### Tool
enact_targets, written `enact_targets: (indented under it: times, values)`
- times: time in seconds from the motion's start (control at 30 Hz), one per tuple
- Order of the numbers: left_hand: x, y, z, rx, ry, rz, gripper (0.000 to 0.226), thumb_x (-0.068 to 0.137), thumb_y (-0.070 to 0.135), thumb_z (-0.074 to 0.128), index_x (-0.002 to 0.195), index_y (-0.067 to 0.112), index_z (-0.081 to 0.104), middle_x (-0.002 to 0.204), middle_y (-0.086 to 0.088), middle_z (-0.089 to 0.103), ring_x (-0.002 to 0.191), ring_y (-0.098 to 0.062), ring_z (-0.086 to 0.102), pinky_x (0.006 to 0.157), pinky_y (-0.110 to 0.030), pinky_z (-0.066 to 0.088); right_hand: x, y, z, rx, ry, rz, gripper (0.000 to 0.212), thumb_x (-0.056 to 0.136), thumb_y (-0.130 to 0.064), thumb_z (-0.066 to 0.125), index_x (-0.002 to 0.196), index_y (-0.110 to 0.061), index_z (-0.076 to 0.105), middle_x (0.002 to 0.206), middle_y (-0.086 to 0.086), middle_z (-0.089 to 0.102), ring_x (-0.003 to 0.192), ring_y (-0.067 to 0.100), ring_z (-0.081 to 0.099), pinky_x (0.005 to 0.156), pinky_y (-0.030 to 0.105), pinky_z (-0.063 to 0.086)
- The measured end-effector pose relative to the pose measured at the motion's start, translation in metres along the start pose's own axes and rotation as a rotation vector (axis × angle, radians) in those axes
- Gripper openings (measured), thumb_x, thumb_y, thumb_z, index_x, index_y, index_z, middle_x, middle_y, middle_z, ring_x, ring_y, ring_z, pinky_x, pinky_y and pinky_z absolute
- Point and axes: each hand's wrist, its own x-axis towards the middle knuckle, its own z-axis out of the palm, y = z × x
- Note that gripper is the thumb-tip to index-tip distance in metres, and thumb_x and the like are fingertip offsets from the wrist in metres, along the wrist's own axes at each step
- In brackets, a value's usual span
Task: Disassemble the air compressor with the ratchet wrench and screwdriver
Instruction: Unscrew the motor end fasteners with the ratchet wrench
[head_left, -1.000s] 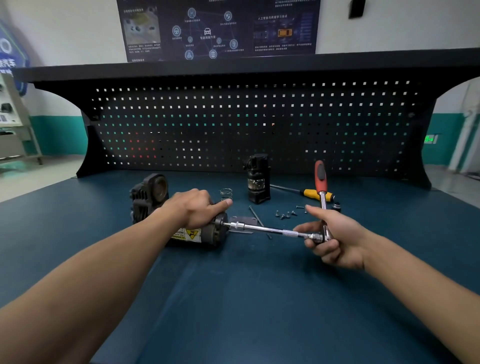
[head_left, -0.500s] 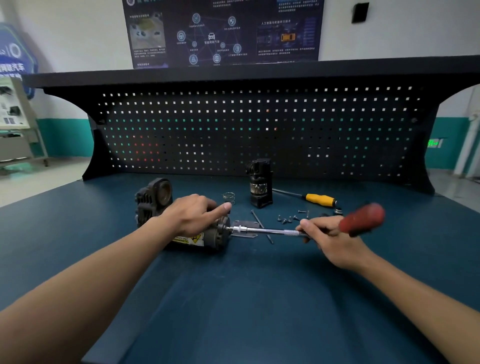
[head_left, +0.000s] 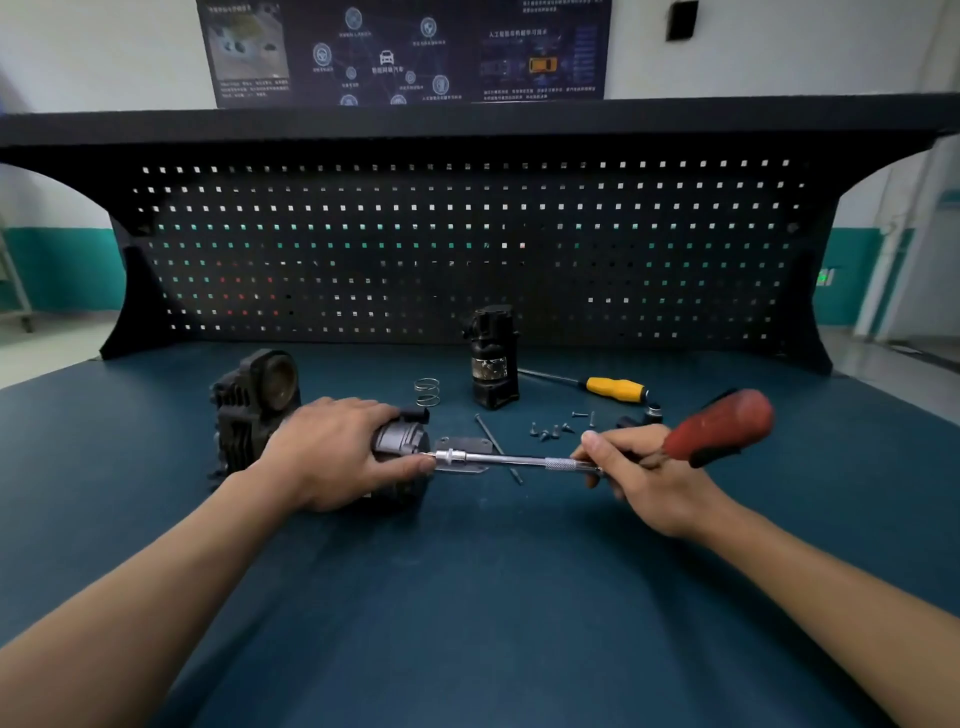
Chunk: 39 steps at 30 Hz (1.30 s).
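Near the bench's (head_left: 467, 597) middle, my left hand (head_left: 337, 460) clamps round the air compressor (head_left: 254, 402), I judge to stop it rolling; my right hand (head_left: 644, 470) grips the ratchet wrench (head_left: 719, 428), extension against its end.

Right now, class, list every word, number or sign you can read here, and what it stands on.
On the wall poster: Chinese headings and captions, too blurred to quote.
On the upright black part: a worn label, too small to read.
On the green sign at far right: blurred, unreadable.
On the air compressor, ratchet wrench and screwdriver: no text shows.
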Motion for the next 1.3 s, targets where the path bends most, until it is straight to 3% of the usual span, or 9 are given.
enact_targets:
  times: [0.1, 0.27, 0.4, 0.5, 0.67, 0.77, 0.87, 1.1, 1.3]
  values:
    - [-0.006, 0.010, -0.014, -0.009, -0.055, -0.021, 0.097, 0.064, 0.100, 0.019, 0.133, 0.041, 0.053, 0.117, 0.015, 0.062, 0.111, -0.014, 0.054, 0.092, -0.033, 0.042, 0.000, -0.001, 0.000, 0.011, 0.020, -0.005, 0.035, 0.099, -0.039, 0.048, 0.074, -0.033, 0.071, 0.059, -0.018, 0.064, 0.057, -0.002, 0.059, 0.055, 0.009, 0.040]
    - [-0.024, 0.077, -0.019, 0.038, 0.244, 0.233, 0.080, 0.072, 0.074, 0.049, 0.131, 0.020, 0.055, 0.127, 0.002, 0.059, 0.116, -0.021, 0.056, 0.099, -0.037, 0.047, 0.005, 0.001, 0.004, 0.123, 0.122, 0.035, 0.047, 0.094, -0.051, 0.046, 0.072, -0.021, 0.074, 0.063, 0.002, 0.068, 0.052, 0.004, 0.057, 0.051, 0.010, 0.039]
    - [0.003, 0.138, -0.012, 0.004, -0.043, 0.153, 0.040, 0.087, 0.060, 0.054, 0.099, 0.023, 0.047, 0.109, -0.004, 0.063, 0.102, -0.029, 0.061, 0.076, -0.039, 0.044, 0.003, -0.001, 0.002, 0.120, 0.148, 0.006, 0.048, 0.095, -0.047, 0.047, 0.069, -0.016, 0.073, 0.061, 0.001, 0.067, 0.053, 0.003, 0.057, 0.053, 0.009, 0.039]
    - [0.020, 0.146, -0.004, 0.006, 0.064, 0.064, 0.032, 0.095, 0.049, 0.045, 0.076, 0.024, 0.042, 0.087, -0.009, 0.066, 0.081, -0.036, 0.064, 0.059, -0.036, 0.029, 0.002, -0.008, 0.001, 0.085, 0.119, 0.016, 0.050, 0.094, -0.047, 0.046, 0.071, -0.013, 0.073, 0.058, 0.001, 0.065, 0.050, 0.005, 0.053, 0.052, 0.011, 0.037]
    - [0.016, 0.140, 0.006, 0.016, 0.248, 0.130, 0.040, 0.092, 0.044, 0.051, 0.062, 0.024, 0.034, 0.051, -0.004, 0.059, 0.043, -0.032, 0.056, 0.045, -0.028, 0.007, 0.013, -0.029, -0.009, 0.468, -0.007, 0.540, 0.055, 0.094, -0.054, 0.053, 0.076, -0.005, 0.073, 0.060, 0.020, 0.063, 0.034, 0.014, 0.033, 0.032, 0.020, 0.024]
    - [0.013, 0.140, 0.007, 0.056, 0.298, 0.151, 0.044, 0.087, 0.039, 0.068, 0.055, 0.021, 0.044, 0.044, -0.002, 0.055, 0.035, -0.028, 0.052, 0.043, -0.024, 0.015, 0.017, -0.030, -0.018, 0.835, -0.218, 0.894, 0.038, 0.092, -0.038, 0.058, 0.075, -0.006, 0.071, 0.062, 0.012, 0.056, 0.028, 0.006, 0.028, 0.027, 0.012, 0.019]
    - [0.011, 0.140, 0.009, 0.061, 0.309, 0.159, 0.041, 0.082, 0.037, 0.076, 0.054, 0.018, 0.053, 0.044, -0.001, 0.055, 0.037, -0.025, 0.053, 0.042, -0.024, 0.023, 0.015, -0.027, -0.014, 1.020, -0.271, 0.986, 0.022, 0.080, -0.026, 0.065, 0.073, -0.007, 0.071, 0.061, 0.008, 0.053, 0.024, 0.003, 0.027, 0.026, 0.009, 0.018]
    - [0.016, 0.150, 0.019, -0.009, 0.165, 0.107, 0.022, 0.095, 0.035, 0.049, 0.076, 0.024, 0.045, 0.084, -0.005, 0.069, 0.076, -0.032, 0.066, 0.062, -0.035, 0.030, 0.007, -0.015, 0.001, 0.402, -0.089, 0.477, 0.021, 0.080, -0.034, 0.078, 0.070, -0.016, 0.075, 0.064, 0.014, 0.067, 0.037, 0.013, 0.039, 0.036, 0.021, 0.028]
    - [0.029, 0.149, 0.012, -0.002, 0.069, 0.138, 0.026, 0.093, 0.040, 0.048, 0.093, 0.018, 0.061, 0.095, -0.011, 0.068, 0.086, -0.036, 0.066, 0.060, -0.035, 0.029, -0.001, 0.006, 0.001, -0.154, 0.062, -0.207, 0.010, 0.086, -0.020, 0.078, 0.095, -0.023, 0.081, 0.079, -0.023, 0.071, 0.072, 0.001, 0.066, 0.068, 0.009, 0.044]
